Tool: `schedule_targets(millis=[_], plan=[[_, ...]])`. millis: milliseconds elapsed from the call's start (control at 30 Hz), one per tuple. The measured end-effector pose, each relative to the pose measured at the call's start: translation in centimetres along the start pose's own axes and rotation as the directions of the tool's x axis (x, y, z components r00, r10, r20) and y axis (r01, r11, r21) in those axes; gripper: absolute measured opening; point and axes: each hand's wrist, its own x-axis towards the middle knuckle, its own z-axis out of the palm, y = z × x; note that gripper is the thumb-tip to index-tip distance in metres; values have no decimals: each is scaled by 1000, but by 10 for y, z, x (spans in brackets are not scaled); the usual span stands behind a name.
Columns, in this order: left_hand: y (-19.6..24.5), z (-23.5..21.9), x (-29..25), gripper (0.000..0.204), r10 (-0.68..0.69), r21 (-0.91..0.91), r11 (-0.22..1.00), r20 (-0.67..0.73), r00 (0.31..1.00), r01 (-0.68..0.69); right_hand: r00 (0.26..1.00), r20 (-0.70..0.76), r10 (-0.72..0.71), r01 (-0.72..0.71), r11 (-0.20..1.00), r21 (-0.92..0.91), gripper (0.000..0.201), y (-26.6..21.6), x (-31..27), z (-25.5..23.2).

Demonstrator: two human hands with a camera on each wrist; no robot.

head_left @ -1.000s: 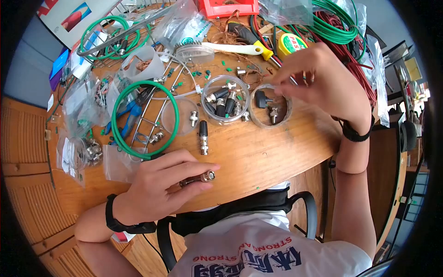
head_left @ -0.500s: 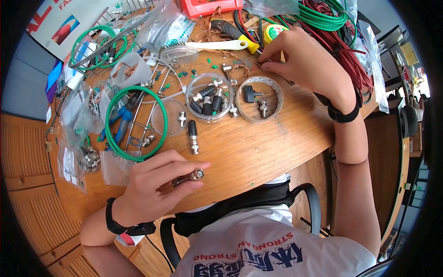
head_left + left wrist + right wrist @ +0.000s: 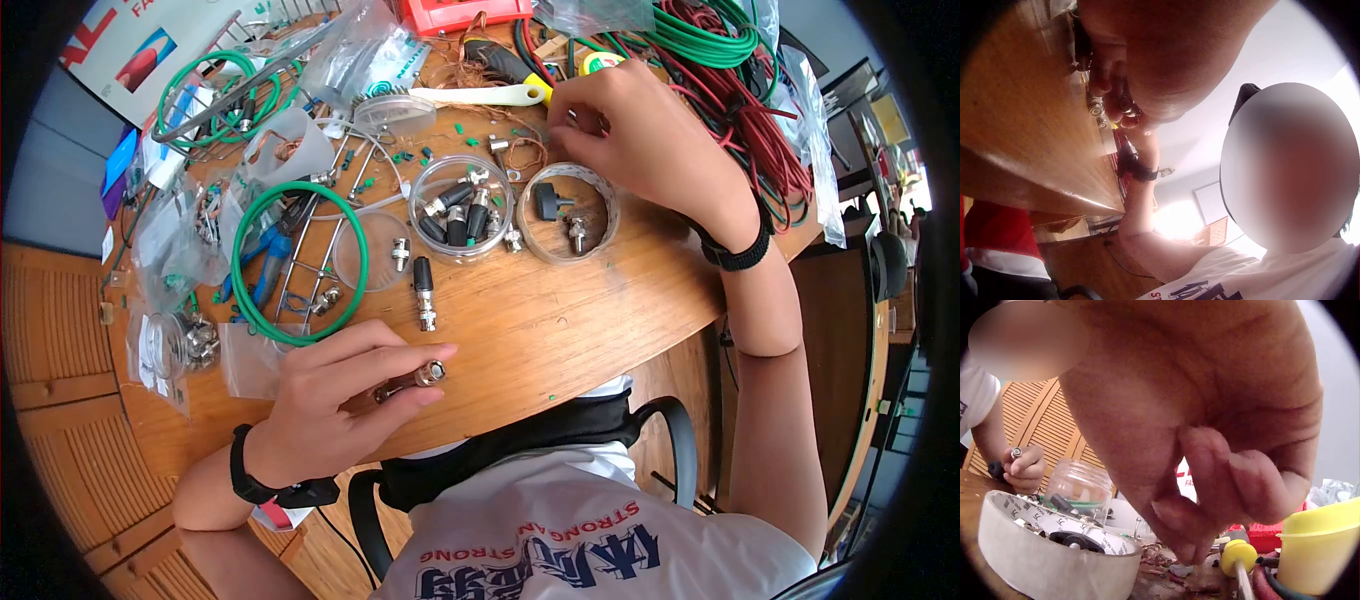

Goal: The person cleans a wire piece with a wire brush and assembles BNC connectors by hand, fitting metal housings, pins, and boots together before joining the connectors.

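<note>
My left hand pinches a metal BNC connector between thumb and fingers, its round end facing right, near the table's front edge. My right hand reaches down behind the white tape ring. In the right wrist view its fingers are curled and thumb and finger meet low over copper scraps; I cannot tell whether anything small is between them. A black knobbed part and a connector lie inside the ring. A clear tub beside it contains several black-booted connectors. Another black-booted connector lies before the tub.
A screwdriver with a yellow collar lies beside the right fingertips, near a yellow tape measure. Green cable loops over a wire rack at left. Red cable heaps at right. A white-handled brush lies behind.
My right hand has moved left and lowered behind the tape ring, fingertips drawn together. The left hand keeps its hold on the connector. The head view has shifted slightly.
</note>
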Motion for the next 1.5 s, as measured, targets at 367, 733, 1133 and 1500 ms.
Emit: schedule_targets(millis=[367,733,1133,1500], plan=[[0,-1,0,37,-6,0,1000,3,1000,6,998,58,6,-13,993,120,8,-6,5,4],[2,-2,0,36,-24,5,1000,2,1000,24,994,-9,106,-105,992,65,7,-6,7,-1],[2,1,-4,35,-97,-40,995,-4,995,96,996,14,83,-84,989,119,13,-7,8,1],[0,3,-3,33,-102,-25,994,26,994,103,996,30,85,-87,990,107,13,-12,6,1]])
